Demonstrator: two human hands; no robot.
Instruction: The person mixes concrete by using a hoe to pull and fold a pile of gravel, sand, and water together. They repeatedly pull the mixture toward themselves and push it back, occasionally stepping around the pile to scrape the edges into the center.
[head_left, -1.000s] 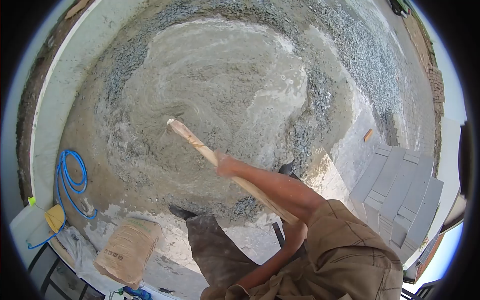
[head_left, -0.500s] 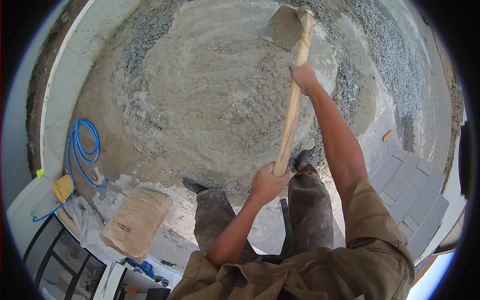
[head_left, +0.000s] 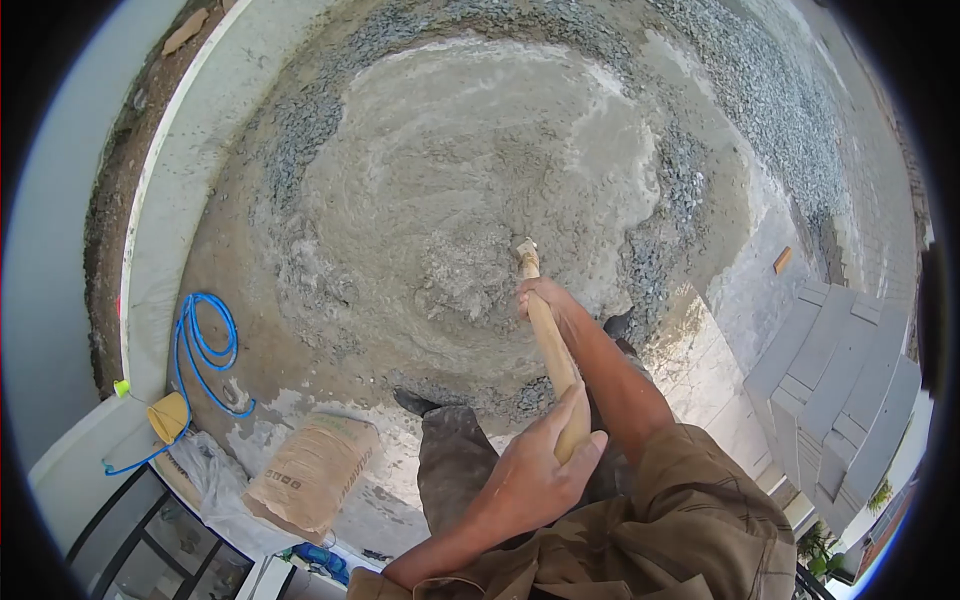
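Note:
Both hands are on a hoe (head_left: 552,345) with a pale wooden handle. My left hand (head_left: 540,460) wraps the handle's near end, close to my body. Farther along, my right hand (head_left: 545,297) grips the handle just behind the head. The hoe's blade is hidden, apparently sunk in the wet concrete mix (head_left: 440,215), with only the top of the head showing. Grey and lumpy, the mix spreads in a broad round patch before my feet, with a wetter smooth area toward its far side.
Gravel (head_left: 770,110) rings the mix at the back and right. At left lie a coiled blue hose (head_left: 205,345), a yellow container (head_left: 168,415) and a paper cement sack (head_left: 315,475). Grey boards (head_left: 835,370) are stacked at right. A low wall (head_left: 165,200) bounds the left side.
The hoe's head has come from the far right of the mix down toward my feet, its blade now out of sight. Both hands have moved with it, the right much nearer to me.

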